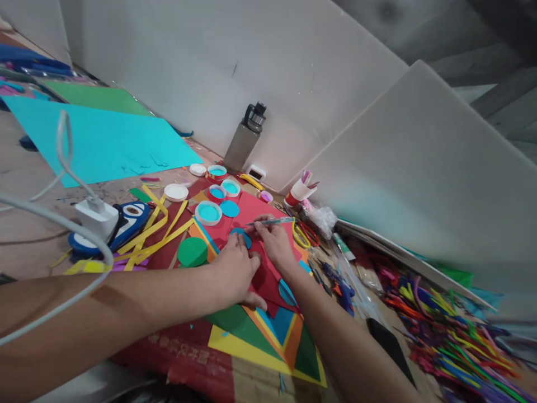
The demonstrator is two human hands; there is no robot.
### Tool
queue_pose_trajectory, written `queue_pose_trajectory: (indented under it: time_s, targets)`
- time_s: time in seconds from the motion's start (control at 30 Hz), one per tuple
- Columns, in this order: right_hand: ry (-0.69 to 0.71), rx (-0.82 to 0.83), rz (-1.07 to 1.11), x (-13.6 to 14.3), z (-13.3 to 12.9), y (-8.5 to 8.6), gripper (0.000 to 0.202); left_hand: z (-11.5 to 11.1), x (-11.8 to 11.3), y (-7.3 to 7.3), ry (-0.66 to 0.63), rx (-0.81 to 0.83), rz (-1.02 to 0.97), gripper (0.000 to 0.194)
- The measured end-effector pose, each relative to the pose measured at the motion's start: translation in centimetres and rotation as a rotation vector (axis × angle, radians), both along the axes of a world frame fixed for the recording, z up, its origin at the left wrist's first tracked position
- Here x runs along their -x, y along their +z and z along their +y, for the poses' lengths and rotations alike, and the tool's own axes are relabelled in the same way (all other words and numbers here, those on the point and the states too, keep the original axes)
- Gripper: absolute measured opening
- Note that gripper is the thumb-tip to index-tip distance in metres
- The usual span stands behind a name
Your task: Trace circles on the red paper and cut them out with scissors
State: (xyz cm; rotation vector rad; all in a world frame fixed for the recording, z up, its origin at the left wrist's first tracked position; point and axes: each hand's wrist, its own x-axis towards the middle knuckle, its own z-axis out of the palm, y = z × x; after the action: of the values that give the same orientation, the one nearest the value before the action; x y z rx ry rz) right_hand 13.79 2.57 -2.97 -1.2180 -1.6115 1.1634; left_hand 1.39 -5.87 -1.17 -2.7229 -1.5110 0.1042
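Observation:
My left hand (237,271) lies spread on red paper (262,277), with its fingertips on a blue paper circle (243,238). Just to its right, my right hand (272,240) grips a slim pen (274,221), its tip pointing left above the circle. Part of the circle is hidden under my left fingers. Another blue circle (287,292) lies beside my right wrist, and a third blue circle (229,209) is behind my left hand. A green paper circle (192,252) sits left of the hands. Layered blue, yellow, orange and green sheets (268,358) stick out beneath the red paper.
Several round lids (208,213) with blue insides stand behind the hands, near a grey bottle (243,137). Yellow-handled scissors (301,234) and a glue gun (340,285) lie right. A white cable (103,246) crosses the left foreground. Coloured pipe cleaners (457,336) are heaped far right.

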Motion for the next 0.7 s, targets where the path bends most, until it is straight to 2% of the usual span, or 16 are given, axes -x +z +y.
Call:
queue_pose_trajectory:
  time_s: [0.13,0.27,0.33,0.5,0.7]
  targets:
    - [0.026,-0.038,-0.057,-0.1,-0.1,0.1,0.017,0.1,-0.2,-0.1,0.056,-0.07,-0.04,0.103]
    - [0.015,-0.063,-0.1,-0.2,-0.1,0.0,0.017,0.0,-0.4,-0.5,0.008,-0.158,-0.082,0.092]
    - [0.013,-0.054,-0.094,-0.2,-0.1,-0.1,0.018,-0.3,-0.6,-0.7,-0.007,-0.139,-0.086,0.091]
    - [0.021,-0.037,-0.108,-0.2,-0.1,0.0,0.019,-0.7,-1.1,-0.7,0.0,-0.048,-0.081,0.101]
    - [0.039,-0.1,-0.252,0.5,-0.2,1.4,0.018,-0.7,-1.1,-0.7,0.001,-0.002,-0.104,0.103]
